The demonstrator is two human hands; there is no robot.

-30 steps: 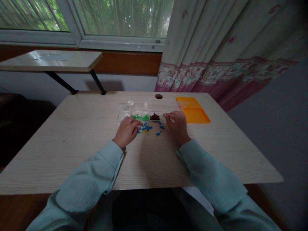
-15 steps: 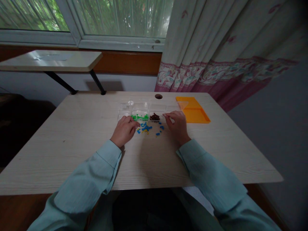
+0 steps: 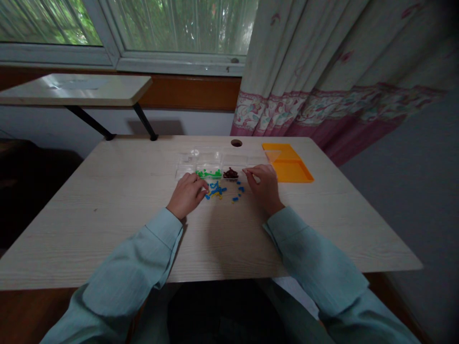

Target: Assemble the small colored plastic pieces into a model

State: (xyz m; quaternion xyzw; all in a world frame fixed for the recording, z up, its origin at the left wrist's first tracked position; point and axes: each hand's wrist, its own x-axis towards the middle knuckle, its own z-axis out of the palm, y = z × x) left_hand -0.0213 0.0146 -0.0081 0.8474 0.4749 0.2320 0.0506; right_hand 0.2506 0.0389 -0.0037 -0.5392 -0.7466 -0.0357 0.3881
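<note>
A loose pile of small blue and yellow plastic pieces lies on the table between my hands. My left hand rests at the pile's left edge, thumb and forefinger curved and slightly apart at the nearest pieces. Over on the right, my right hand has its thumb and forefinger pinched together; whatever is between them is too small to name. Behind the pile stands a clear compartment box. Small green pieces fill one front compartment, and dark brown pieces are heaped in the one beside it.
An orange tray lies behind my right hand, partly under the box's clear edge. A few stray blue pieces sit right of the pile. The table has a round hole at the back and a raised shelf at left.
My left hand has shifted very slightly to the right, and the blue pieces at its fingertips have moved closer to the pile. My right hand has stayed in place.
</note>
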